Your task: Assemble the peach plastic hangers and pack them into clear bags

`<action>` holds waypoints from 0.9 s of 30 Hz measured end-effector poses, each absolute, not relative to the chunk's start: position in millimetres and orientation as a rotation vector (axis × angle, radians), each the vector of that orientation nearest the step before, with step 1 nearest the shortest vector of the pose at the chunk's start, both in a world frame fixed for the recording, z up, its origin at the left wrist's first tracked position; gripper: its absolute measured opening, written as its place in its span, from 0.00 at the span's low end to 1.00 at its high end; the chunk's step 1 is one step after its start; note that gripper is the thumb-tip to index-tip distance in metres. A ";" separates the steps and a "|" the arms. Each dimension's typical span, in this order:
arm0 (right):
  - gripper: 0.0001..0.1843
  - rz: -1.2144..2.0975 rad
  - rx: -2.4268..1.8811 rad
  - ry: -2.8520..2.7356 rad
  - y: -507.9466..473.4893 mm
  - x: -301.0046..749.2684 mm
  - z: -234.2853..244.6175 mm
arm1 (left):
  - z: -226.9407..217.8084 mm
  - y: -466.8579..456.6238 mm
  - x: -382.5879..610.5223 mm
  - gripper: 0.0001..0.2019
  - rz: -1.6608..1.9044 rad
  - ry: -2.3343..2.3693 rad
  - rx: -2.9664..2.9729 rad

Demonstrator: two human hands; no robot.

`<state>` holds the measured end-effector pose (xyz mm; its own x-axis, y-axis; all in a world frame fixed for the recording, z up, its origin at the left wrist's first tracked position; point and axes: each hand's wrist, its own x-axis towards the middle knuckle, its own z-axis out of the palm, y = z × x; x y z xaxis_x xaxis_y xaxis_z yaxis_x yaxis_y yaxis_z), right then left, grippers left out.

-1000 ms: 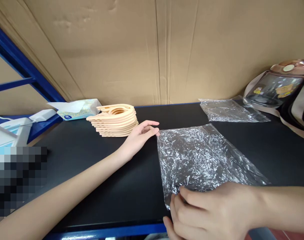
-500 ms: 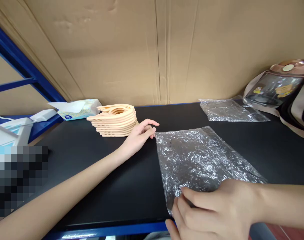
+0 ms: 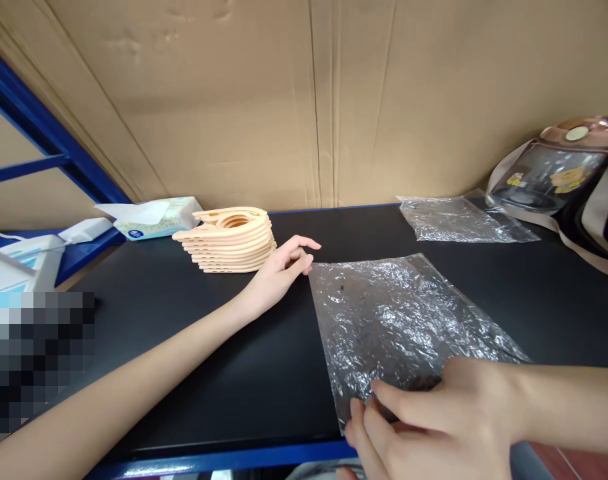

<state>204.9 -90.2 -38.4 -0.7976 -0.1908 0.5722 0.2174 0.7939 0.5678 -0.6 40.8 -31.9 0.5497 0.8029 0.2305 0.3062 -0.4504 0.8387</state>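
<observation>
A clear crinkled plastic bag (image 3: 409, 313) lies flat on the black tabletop. At its far left corner my left hand (image 3: 287, 267) is closed, thumb against the curled fingers, with the index finger stretched out. My right hand (image 3: 434, 427) bends over the near edge of this bag, fingers curled onto the film close to the near left corner. The exact grip of its thumb is partly hidden at the frame's bottom. Just left of my left hand stands a stack of peach-coloured flat hangers (image 3: 229, 243) with round cut-outs.
A second clear bag (image 3: 459, 220) lies at the back right, beside a drink bottle (image 3: 554, 173) with a strap. Back left there is a tissue pack (image 3: 159, 217). A cardboard wall (image 3: 234, 120) closes off the rear, and a blue metal frame (image 3: 59, 133) rises on the left.
My right hand has shifted slightly right and toward me, and the bag's near edge has come a little closer. The film's wrinkles differ. My left hand stays almost in place.
</observation>
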 end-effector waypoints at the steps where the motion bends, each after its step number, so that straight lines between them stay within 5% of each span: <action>1: 0.11 -0.831 -0.058 -2.336 -91.4 204.0 -38.2 | -32.0 40.6 -0.5 0.09 0.817 0.901 2.024; 6: 0.11 -0.736 -0.110 -2.332 -82.2 210.7 -12.4 | -33.0 35.3 0.2 0.11 0.867 0.975 2.159; 11: 0.11 -0.724 -0.835 -2.425 -44.0 253.9 30.4 | -23.7 20.5 1.1 0.13 0.912 1.043 2.514; 17: 0.08 0.026 -1.645 -2.572 -8.4 312.8 30.6 | 1.7 -2.2 1.9 0.19 0.291 0.805 2.905; 22: 0.06 0.434 -1.861 -2.623 -3.2 320.4 23.1 | -3.1 0.9 -5.0 0.29 0.084 0.776 2.978; 27: 0.22 0.638 -1.741 -2.609 -1.9 302.9 19.9 | -4.1 11.8 -13.6 0.35 -0.146 0.939 2.804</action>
